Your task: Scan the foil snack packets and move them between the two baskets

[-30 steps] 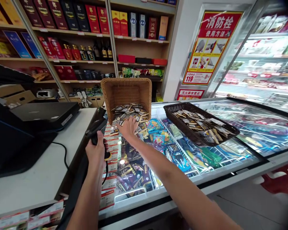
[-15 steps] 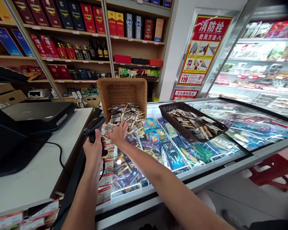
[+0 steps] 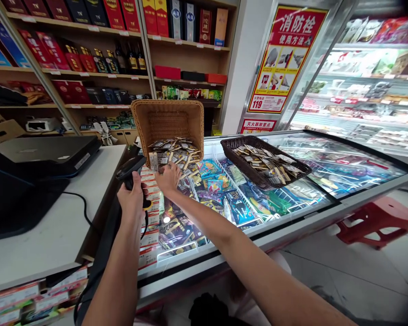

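My left hand is closed around the handle of a black barcode scanner, its head pointing up and to the right. Beside it, the fingers of my right hand pinch a small snack packet that stands upright at the mouth of a tan wicker basket. The basket lies tipped on its side, opening towards me. Many similar small packets spill from it onto the glass freezer top, some just behind my right hand.
A dark brown basket with more small packets stands on the freezer to the right. On the left is a counter with a black machine. A red stool stands at the right, and shelves of boxes line the back.
My right hand has drawn back slightly from the pile, and a packet now stands upright at its fingertips. The view has tilted down a little; my left hand still grips the scanner.
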`<state>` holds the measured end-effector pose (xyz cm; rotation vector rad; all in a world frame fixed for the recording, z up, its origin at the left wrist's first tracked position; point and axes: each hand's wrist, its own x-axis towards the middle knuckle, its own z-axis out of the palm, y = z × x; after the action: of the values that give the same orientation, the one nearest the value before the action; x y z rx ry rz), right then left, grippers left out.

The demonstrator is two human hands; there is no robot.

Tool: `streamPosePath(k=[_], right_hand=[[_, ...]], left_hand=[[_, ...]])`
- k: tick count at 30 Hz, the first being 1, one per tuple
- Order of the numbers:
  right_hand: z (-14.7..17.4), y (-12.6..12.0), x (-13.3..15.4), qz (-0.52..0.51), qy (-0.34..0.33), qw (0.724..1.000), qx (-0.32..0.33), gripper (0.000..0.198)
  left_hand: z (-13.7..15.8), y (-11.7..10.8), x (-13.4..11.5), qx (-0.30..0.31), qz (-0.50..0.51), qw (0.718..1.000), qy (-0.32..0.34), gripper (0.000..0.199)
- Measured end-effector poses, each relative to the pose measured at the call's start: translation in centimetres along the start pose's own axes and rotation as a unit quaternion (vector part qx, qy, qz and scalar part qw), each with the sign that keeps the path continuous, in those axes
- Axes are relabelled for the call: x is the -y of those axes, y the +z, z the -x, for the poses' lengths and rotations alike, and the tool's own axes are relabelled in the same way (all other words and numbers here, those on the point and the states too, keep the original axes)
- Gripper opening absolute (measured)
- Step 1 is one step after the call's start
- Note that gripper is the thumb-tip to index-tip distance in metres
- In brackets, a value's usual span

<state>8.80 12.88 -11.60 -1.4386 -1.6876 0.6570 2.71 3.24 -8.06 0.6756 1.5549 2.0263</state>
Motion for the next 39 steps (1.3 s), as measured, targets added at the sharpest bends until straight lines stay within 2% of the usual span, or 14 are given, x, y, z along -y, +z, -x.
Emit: streamPosePath(k=[3, 6, 9, 11, 16, 21, 27, 33, 39], right_hand=[[-0.9, -4.3, -1.7, -0.112, -0.006, 0.994, -0.002, 0.022], [-1.7, -8.7, -4.1, -0.207, -0.012, 0.976, -0.060, 0.024], [-2.0, -12.2, -6.9, -0.260, -0.014, 0.959, -0.109, 0.028], [-2.1, -13.5, -8.6, -0.265, -0.011, 0.957, -0.119, 0.031], [-2.7, -14.1, -11.3, -0.263, 0.039, 0.950, -0.163, 0.033], [-3.5, -14.1, -12.2, -0.293, 0.070, 0.931, -0.206, 0.031], [-3.8, -14.6, -12.4, -0.321, 0.083, 0.922, -0.200, 0.028], [-4.3, -14.9, -12.8, -0.333, 0.100, 0.914, -0.208, 0.029], [-4.5, -14.4, -13.4, -0.368, 0.081, 0.900, -0.219, 0.033]], left_hand=[[0.3, 0.1, 0.1, 0.028, 0.004, 1.000, 0.005, 0.068], [0.8, 0.3, 0.2, 0.069, -0.006, 0.998, 0.000, 0.065], [1.2, 0.6, 0.6, 0.129, -0.041, 0.991, -0.002, 0.060], [1.6, 0.9, 1.1, 0.175, -0.070, 0.982, -0.004, 0.058], [2.8, 1.4, 1.9, 0.285, -0.143, 0.948, -0.013, 0.051], [3.9, 1.8, 2.1, 0.347, -0.195, 0.917, -0.029, 0.058], [4.0, 1.9, 2.6, 0.346, -0.211, 0.911, -0.072, 0.056], [4.0, 1.8, 2.2, 0.371, -0.222, 0.900, -0.047, 0.066], [3.8, 1.7, 2.4, 0.380, -0.254, 0.889, -0.035, 0.071]])
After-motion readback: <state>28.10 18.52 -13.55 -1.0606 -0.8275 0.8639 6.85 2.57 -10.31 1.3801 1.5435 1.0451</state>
